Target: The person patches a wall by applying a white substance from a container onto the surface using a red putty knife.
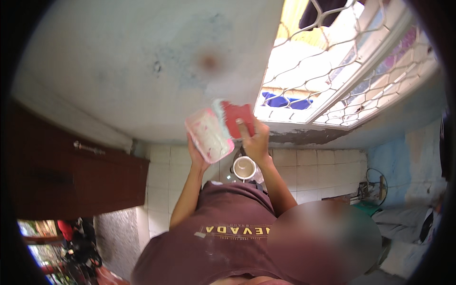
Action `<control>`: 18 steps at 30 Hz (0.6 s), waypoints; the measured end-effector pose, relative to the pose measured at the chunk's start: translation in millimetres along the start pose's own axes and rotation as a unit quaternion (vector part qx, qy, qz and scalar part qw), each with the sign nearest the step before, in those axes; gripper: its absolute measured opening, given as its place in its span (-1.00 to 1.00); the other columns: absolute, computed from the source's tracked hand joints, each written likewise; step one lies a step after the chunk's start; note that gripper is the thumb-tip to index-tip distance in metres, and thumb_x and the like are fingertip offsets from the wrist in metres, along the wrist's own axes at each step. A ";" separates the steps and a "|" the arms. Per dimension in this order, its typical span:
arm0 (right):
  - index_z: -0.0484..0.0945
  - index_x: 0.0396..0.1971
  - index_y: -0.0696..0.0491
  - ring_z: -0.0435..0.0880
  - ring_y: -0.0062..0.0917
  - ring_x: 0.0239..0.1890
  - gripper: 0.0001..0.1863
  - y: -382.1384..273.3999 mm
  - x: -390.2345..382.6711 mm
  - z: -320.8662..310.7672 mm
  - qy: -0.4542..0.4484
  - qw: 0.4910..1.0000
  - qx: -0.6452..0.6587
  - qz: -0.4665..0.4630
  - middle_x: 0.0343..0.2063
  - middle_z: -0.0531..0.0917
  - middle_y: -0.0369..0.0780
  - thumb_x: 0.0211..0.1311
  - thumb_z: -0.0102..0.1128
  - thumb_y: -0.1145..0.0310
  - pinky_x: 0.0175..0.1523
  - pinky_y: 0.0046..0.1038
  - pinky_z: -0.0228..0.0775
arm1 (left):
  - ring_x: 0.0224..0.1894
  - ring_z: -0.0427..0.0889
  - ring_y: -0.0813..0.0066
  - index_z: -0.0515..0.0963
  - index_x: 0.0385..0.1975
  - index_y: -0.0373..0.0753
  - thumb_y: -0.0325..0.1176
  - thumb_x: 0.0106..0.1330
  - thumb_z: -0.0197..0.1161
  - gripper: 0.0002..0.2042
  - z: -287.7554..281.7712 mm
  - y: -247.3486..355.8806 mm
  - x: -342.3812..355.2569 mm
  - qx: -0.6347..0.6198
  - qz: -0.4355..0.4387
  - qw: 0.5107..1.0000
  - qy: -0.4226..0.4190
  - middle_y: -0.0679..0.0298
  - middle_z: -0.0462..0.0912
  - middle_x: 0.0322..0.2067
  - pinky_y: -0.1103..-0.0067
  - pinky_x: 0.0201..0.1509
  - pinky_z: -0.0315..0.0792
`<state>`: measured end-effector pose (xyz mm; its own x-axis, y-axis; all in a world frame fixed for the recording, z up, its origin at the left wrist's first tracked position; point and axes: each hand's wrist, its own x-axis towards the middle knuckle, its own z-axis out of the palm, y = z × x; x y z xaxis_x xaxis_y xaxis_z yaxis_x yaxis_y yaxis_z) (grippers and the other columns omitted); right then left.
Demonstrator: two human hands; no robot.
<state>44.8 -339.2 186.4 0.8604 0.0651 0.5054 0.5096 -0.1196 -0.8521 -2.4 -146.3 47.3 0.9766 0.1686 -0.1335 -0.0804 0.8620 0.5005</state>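
Observation:
My left hand [196,154] is closed around a pink-rimmed rectangular plastic tub [209,135], whose inside is smeared with white paste. The tub is tilted, so its inside shows. In my right hand [258,141] is a flat red scraper [237,119], its thumb pressed on the face. White paste coats the scraper's left edge, which is close beside the tub's upper right rim; whether they touch I cannot tell. Both are held up in front of a pale wall [156,95] with rough, patchy spots.
A window with a white metal grille [323,66] opens at the upper right. On the tiled floor [308,164] below stands a white bucket [244,167]. A dark brown door [80,166] is at the left. A wire-framed object [375,187] and grey cloth [403,223] lie at the right.

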 end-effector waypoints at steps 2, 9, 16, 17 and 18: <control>0.63 -0.19 0.24 0.68 -0.34 -0.52 -0.85 0.4 -17.3 -0.3 0.098 0.995 -0.010 0.002 -0.46 0.72 -0.04 0.41 0.30 0.45 -0.34 -0.38 0.48 | 0.42 0.44 0.11 0.21 0.53 -0.12 0.35 0.55 -0.18 -0.24 8.1 -1.3 6.3 -0.016 -0.036 0.999 0.000 0.16 0.41 0.42 0.11 0.51 0.33; 0.61 -0.14 0.29 0.69 -0.52 -0.47 -0.85 -29.7 -44.0 16.8 0.130 0.989 -0.024 -0.071 -0.45 0.71 -0.04 0.42 0.25 0.52 -0.34 -0.42 0.48 | 0.36 0.51 0.13 0.19 0.52 -0.22 0.39 0.53 -0.18 -0.16 11.9 -0.2 5.6 -0.024 -0.090 0.994 -0.054 0.01 0.43 0.39 0.17 0.46 0.41; 0.61 -0.23 0.20 0.54 -0.11 -0.59 -0.90 5.3 -46.6 52.8 -0.066 0.986 -0.148 -0.028 -0.54 0.60 0.01 0.39 0.26 0.47 -0.42 -0.29 0.36 | 0.32 0.55 0.21 0.26 0.49 -0.22 0.38 0.54 -0.17 -0.19 2.4 5.5 1.9 -0.009 -0.065 0.997 -0.028 0.08 0.50 0.33 0.24 0.44 0.44; 0.61 -0.24 0.20 0.54 -0.12 -0.59 -0.89 2.1 -41.5 54.8 -0.069 0.985 -0.153 -0.029 -0.55 0.60 0.00 0.39 0.27 0.46 -0.42 -0.30 0.36 | 0.31 0.56 0.24 0.28 0.47 -0.22 0.37 0.54 -0.16 -0.21 -1.1 6.5 4.9 -0.018 -0.061 0.998 -0.019 0.10 0.52 0.31 0.26 0.44 0.44; 0.62 -0.25 0.20 0.54 -0.13 -0.60 -0.89 -1.9 -39.9 57.0 -0.070 0.985 -0.158 -0.026 -0.56 0.60 0.00 0.39 0.27 0.46 -0.41 -0.31 0.36 | 0.31 0.56 0.24 0.28 0.47 -0.22 0.37 0.54 -0.16 -0.21 -3.2 8.4 4.5 -0.020 -0.066 0.997 -0.019 0.10 0.52 0.31 0.26 0.44 0.45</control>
<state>9.8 -285.1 160.0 0.8367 0.2130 0.5045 0.5450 -0.4137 -0.7293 0.7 -136.7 48.2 0.9861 0.0342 -0.1628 0.0428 0.8936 0.4468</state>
